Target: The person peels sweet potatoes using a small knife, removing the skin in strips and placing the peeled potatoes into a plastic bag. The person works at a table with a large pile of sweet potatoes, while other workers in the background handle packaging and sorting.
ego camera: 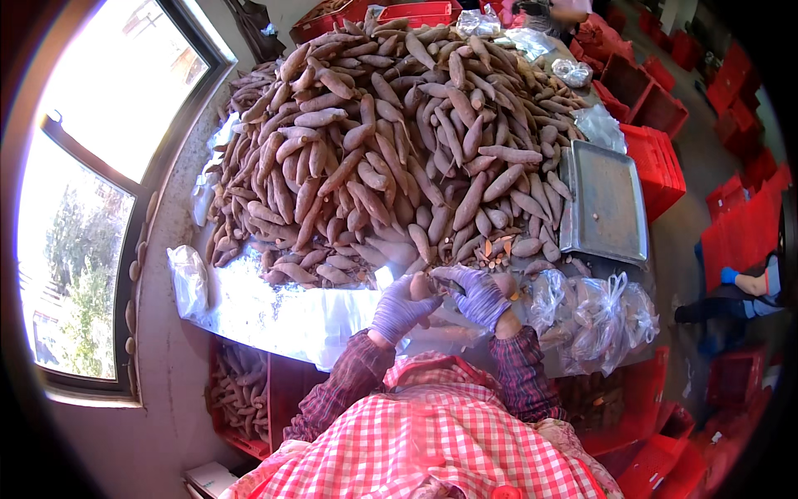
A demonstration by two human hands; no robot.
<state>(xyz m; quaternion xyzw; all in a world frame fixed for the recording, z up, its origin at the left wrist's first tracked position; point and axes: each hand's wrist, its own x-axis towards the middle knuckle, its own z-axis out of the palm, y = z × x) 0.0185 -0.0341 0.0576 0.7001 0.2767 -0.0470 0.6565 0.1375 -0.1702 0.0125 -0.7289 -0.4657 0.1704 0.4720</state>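
My left hand [399,310], in a pale purple glove, grips a sweet potato [421,287] close to the table's front edge. My right hand [477,298], gloved alike, is closed around a small dark tool [457,287], perhaps a knife, its tip near that sweet potato. Most of the tool is hidden by the fingers. Beside the right hand shows another sweet potato [506,285] with an orange cut end; I cannot tell whether the hand touches it. Just beyond both hands rises a large heap of sweet potatoes [386,143]. Orange cut pieces [488,248] lie at its foot.
A metal tray [608,199] rests on the table's right side. Knotted plastic bags [598,312] lie at the front right. Red crates [651,165] stand alongside, and one below holds sweet potatoes [240,393]. A window [93,249] is at left; another person's blue-gloved hand [728,276] shows far right.
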